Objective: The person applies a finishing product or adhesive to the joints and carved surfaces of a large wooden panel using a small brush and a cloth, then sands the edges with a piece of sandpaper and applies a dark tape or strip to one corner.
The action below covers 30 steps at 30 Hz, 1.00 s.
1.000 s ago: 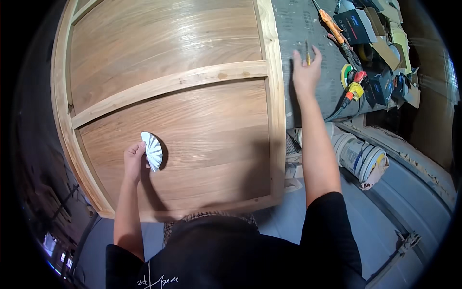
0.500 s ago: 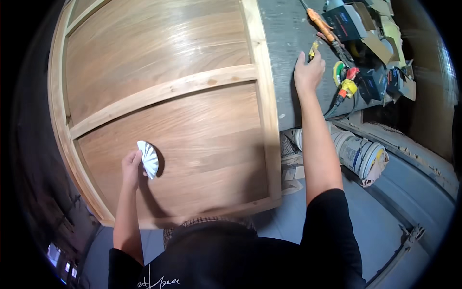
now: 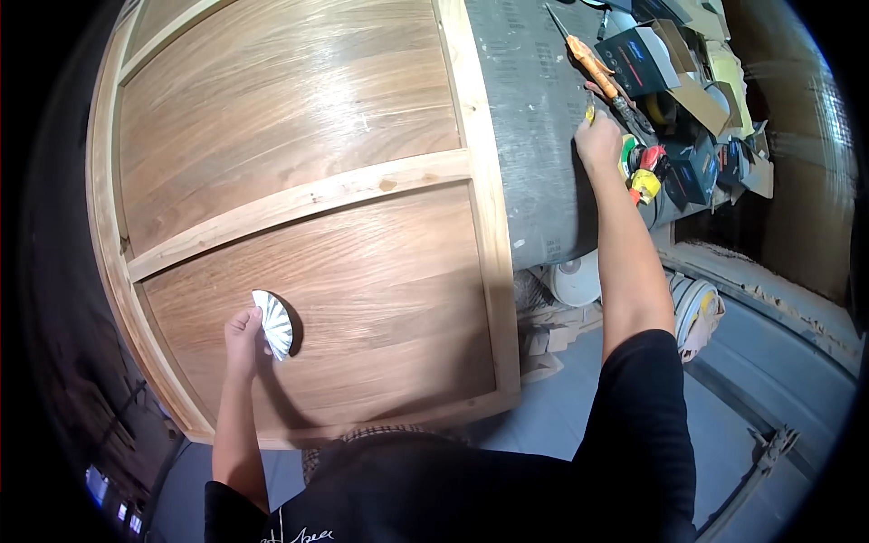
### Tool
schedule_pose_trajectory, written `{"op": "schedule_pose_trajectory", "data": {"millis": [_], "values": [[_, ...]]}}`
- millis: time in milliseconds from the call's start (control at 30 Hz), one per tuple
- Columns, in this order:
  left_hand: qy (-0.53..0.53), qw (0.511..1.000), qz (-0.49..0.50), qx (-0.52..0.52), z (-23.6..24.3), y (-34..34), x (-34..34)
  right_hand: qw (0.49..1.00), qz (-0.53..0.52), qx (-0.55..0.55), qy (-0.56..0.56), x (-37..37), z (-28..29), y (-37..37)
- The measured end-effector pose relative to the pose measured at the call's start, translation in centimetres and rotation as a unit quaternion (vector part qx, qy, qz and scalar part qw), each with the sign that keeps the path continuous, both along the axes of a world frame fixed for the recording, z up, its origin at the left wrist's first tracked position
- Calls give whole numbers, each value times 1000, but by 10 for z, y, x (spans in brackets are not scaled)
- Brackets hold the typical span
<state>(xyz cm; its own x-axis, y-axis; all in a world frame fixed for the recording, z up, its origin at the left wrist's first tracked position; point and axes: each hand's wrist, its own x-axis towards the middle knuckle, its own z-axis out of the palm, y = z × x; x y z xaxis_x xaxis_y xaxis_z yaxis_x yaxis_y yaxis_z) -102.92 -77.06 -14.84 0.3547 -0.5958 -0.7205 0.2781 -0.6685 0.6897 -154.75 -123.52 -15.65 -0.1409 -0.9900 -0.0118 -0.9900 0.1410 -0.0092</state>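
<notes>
My left hand (image 3: 243,337) pinches the edge of a pleated, silvery-white fan-shaped piece (image 3: 273,324) above the lower wooden panel (image 3: 380,281). At the right, my right hand (image 3: 599,145) is over the dark grey worktop (image 3: 529,118). Its fingers are closed around a small yellow tool (image 3: 590,114), of which only the end shows; its kind is unclear. Just beyond lies a long tool with an orange handle (image 3: 590,61) and a pointed metal tip. Beside the wrist is a power tool with red and yellow parts (image 3: 647,172) and a green-rimmed disc, partly covered by my hand.
Pale wooden frame bars (image 3: 484,181) border the panels in front of me. Dark cardboard boxes (image 3: 638,61), some opened, crowd the worktop's right side. Below it stand a white bucket (image 3: 577,281) and another bucket (image 3: 695,308) with a cloth. Wood scraps (image 3: 548,337) lie under the worktop.
My right hand has moved right, closer to the power tool, and its fingers are more tucked in around the yellow tool. My left hand still holds the fan-shaped piece. The view has shifted slightly.
</notes>
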Motion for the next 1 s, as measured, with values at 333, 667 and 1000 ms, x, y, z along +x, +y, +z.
{"op": "schedule_pose_trajectory", "data": {"millis": [333, 667, 1000], "values": [[-8, 1000, -21, 7, -2, 4, 6, 934, 88, -87, -334, 68, 49, 87], [-3, 1000, -12, 3, -3, 0, 4, 916, 123, 24, -380, 140, 61, 118], [-6, 1000, -18, 10, -1, 0, 2, 958, 230, -34, -171, 141, 44, 121]]}}
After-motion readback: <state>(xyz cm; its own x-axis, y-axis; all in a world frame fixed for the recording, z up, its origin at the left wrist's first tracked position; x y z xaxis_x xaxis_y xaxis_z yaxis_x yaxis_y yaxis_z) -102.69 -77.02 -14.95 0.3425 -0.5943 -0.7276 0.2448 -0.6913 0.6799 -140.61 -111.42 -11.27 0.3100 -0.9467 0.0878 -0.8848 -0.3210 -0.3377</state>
